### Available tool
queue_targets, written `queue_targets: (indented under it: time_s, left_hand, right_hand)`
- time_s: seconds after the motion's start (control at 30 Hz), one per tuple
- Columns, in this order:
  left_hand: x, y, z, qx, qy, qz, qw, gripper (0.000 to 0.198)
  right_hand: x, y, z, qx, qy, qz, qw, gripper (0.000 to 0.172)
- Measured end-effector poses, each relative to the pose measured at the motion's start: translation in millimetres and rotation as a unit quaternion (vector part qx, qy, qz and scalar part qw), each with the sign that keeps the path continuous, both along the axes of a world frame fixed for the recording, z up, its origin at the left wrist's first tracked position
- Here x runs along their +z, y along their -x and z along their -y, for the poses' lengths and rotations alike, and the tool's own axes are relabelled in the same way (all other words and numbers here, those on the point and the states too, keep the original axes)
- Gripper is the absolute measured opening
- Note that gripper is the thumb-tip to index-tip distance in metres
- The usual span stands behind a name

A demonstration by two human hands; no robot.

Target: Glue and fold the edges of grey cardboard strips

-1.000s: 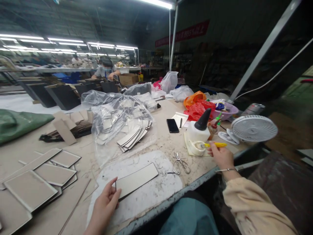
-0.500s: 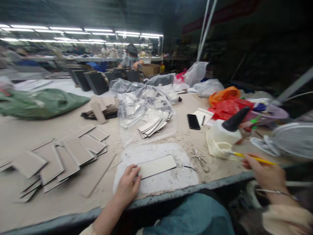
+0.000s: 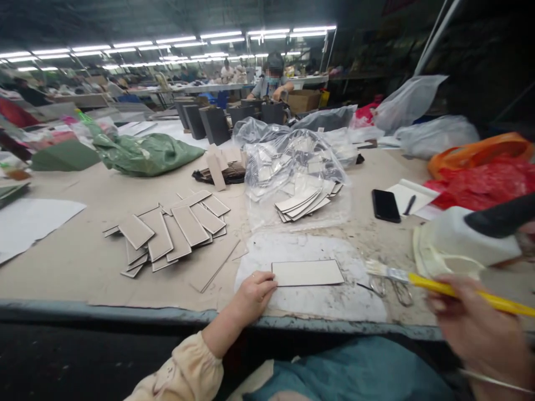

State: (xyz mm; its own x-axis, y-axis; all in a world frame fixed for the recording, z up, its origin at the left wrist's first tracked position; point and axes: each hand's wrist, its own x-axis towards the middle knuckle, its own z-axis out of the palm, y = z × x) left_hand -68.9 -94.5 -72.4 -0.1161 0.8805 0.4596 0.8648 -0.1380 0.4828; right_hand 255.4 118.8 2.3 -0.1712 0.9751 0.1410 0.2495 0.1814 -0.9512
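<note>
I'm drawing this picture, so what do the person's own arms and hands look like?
The left hand and right hand wear no gloves. On the left is a loose cream sleeve, gathered at its end, with faint marks too blurry to make out. On the right is a thin, silvery bangle; no sleeve shows on that side.

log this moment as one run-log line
left grip: at left end of pale rectangular panel | right grip: holding yellow-handled paintbrush | bristles: right of panel, apart | panel: flat on white sheet
</note>
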Motion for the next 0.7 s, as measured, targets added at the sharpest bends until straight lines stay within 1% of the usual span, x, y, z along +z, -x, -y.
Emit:
queue_targets:
  time_s: [0.03,0.07,0.1,0.2,0.27,0.33,0.47,0.6,0.7]
  left_hand:
    - [-1.4,0.9,-0.2,0.000,-0.003,0.003,1.000,0.019]
    - [-2.5,1.5,-0.2,0.000,-0.005,0.006,1.000,0.020]
    - [-3.1,1.8,0.0,-0.001,-0.004,0.009,1.000,0.020]
    - [-2.4,1.2,0.6,-0.003,0.000,0.013,1.000,0.020]
    - [-0.4,0.5,0.7,-0.006,0.007,0.008,1.000,0.019]
    - [2.1,0.0,0.5,-0.010,0.018,0.000,1.000,0.019]
    - [6.1,-0.7,-0.1,-0.020,0.027,-0.017,0.999,0.020]
    - [7.3,-1.5,-0.4,-0.021,0.020,-0.015,0.999,0.020]
    - [6.8,-2.2,-0.5,-0.018,0.018,-0.005,1.000,0.020]
  right_hand:
    - [0.4,18.8,11.2,0.004,0.044,-0.057,0.997,0.031]
    - [0.3,39.0,22.1,0.039,0.091,-0.085,0.991,0.030]
    - [-0.4,59.3,32.2,0.077,0.123,-0.092,0.985,0.032]
    - [-5.2,109.1,52.9,0.155,0.138,-0.050,0.977,0.034]
    - [-8.9,129.4,58.4,0.191,0.134,-0.013,0.972,0.034]
    - [-11.8,141.9,60.1,0.214,0.136,0.015,0.967,0.035]
    - [-15.7,156.3,61.7,0.234,0.129,0.049,0.962,0.039]
    - [-22.4,164.2,64.0,0.247,0.117,0.070,0.959,0.038]
    - [-26.0,164.9,64.3,0.251,0.097,0.101,0.958,0.037]
